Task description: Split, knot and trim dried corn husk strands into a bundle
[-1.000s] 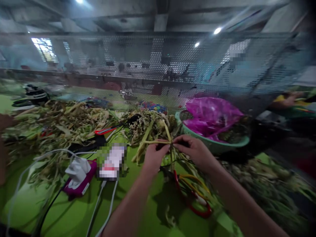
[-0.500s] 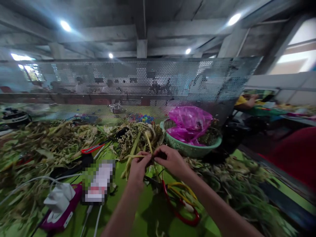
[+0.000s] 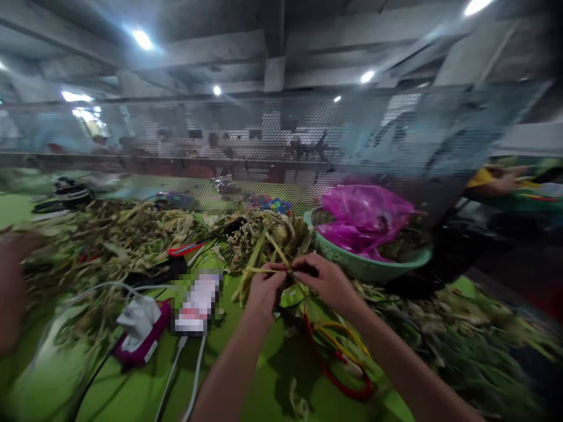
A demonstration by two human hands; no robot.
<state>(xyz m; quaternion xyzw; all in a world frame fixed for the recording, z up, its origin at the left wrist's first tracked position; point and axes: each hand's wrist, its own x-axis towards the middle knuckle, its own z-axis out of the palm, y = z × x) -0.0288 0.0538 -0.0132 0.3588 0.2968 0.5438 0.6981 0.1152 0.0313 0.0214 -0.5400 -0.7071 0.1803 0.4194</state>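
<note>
Pale plant strips (image 3: pixel 278 252), left of green basin (image 3: pixel 373 268), pinched near crossing by left hand (image 3: pixel 264 288) and right hand (image 3: pixel 326 279), fingertips close, apparently to steady join.

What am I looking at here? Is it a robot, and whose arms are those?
There's no robot: these are a person's own bare arms. The camera is worn on that person's head, looking forward and down, so you see roughly what they see.

The left hand and right hand are close together, pinching thin, pale strips that look like dried leaves.

On the green table is a big heap of dry leaves. Nearer sit a purple tissue pack and a phone-like thing, blurred out. Under the right arm is a red loop, maybe a scissors handle. Behind stands a green basin with a shiny purple bag.

Another person's arm shows at the left edge.
</note>
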